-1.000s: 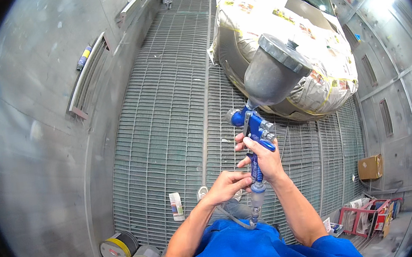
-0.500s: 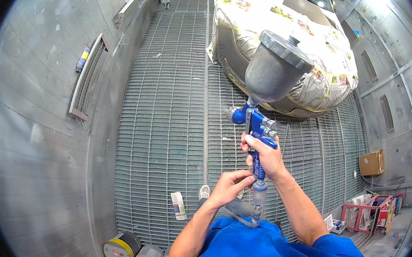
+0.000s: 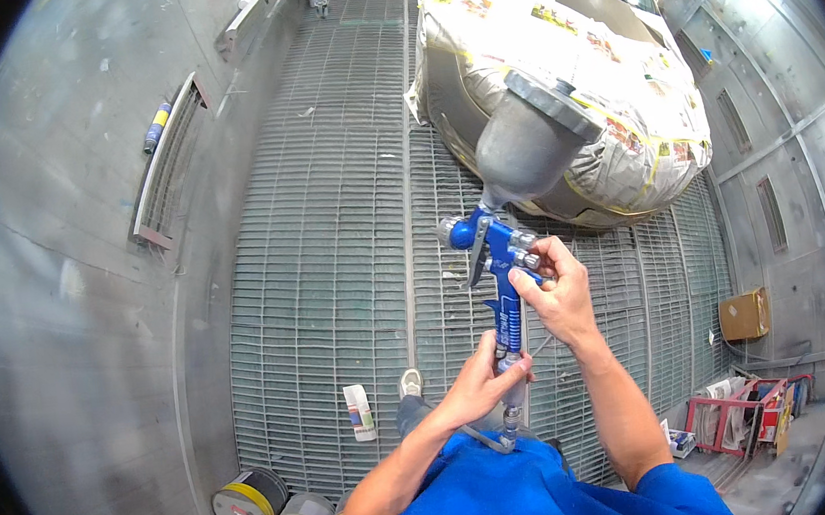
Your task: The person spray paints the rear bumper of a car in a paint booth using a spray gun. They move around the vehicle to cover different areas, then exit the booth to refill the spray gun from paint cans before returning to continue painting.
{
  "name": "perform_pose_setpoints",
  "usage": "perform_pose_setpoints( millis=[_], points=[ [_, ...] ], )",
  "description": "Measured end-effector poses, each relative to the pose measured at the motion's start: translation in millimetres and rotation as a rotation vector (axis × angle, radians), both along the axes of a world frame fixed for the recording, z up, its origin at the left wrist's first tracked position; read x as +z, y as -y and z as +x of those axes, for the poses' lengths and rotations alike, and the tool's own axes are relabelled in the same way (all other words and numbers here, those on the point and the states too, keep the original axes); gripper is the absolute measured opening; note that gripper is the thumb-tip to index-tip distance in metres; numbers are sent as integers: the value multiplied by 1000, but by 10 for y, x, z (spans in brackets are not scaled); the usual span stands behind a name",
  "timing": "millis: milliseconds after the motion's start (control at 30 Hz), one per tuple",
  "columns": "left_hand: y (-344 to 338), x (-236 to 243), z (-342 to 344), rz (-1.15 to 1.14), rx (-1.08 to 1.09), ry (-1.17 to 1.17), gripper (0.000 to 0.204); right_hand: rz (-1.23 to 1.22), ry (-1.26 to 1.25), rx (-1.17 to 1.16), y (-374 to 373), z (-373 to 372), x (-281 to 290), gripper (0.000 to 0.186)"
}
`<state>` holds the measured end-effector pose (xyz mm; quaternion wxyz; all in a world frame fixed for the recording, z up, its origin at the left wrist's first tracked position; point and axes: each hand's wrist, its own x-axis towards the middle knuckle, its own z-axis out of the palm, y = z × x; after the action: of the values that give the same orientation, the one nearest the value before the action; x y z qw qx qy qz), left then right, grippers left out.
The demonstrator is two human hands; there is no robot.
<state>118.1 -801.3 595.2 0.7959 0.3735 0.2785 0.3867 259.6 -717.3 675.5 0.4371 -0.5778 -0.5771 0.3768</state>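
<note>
A blue spray gun (image 3: 505, 293) stands nearly upright before me, with a big grey paint cup (image 3: 529, 145) on top, leaning right. My left hand (image 3: 479, 383) is closed around the lower end of its handle, at the clear fitting (image 3: 513, 388) where the air hose (image 3: 487, 441) joins. My right hand (image 3: 562, 294) pinches the silver adjusting knobs (image 3: 527, 257) at the gun's back, its fingertips partly hidden behind them. The trigger is free of fingers.
A car (image 3: 462, 101) masked with paper and film (image 3: 637, 93) stands ahead to the right on a metal grating floor (image 3: 320, 237). Paint drums (image 3: 247, 504) sit at lower left. A cardboard box (image 3: 743, 315) and red rack (image 3: 736, 419) are at right.
My right hand has left the handle and moved up to the knobs. My left hand has wrapped around the handle's lower end. The gun has shifted slightly left.
</note>
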Motion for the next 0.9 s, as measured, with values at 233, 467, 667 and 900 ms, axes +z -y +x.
perform_pose_setpoints(
  millis=[233, 467, 667, 900],
  points=[
    [-46, 74, -13, 43, -3, -103, 29, 252, 556, 163, -129, 124, 231, 27],
    [-46, 64, -45, 12, 18, -75, 27, 259, 474, 155, -150, 102, 266, 28],
    [-57, 82, -79, 36, -8, -128, 27, 186, 498, 145, -184, 124, 99, 25],
    [-92, 80, -94, 6, -43, -107, 37, -489, -767, 251, -95, -290, -272, 50]
  ],
)
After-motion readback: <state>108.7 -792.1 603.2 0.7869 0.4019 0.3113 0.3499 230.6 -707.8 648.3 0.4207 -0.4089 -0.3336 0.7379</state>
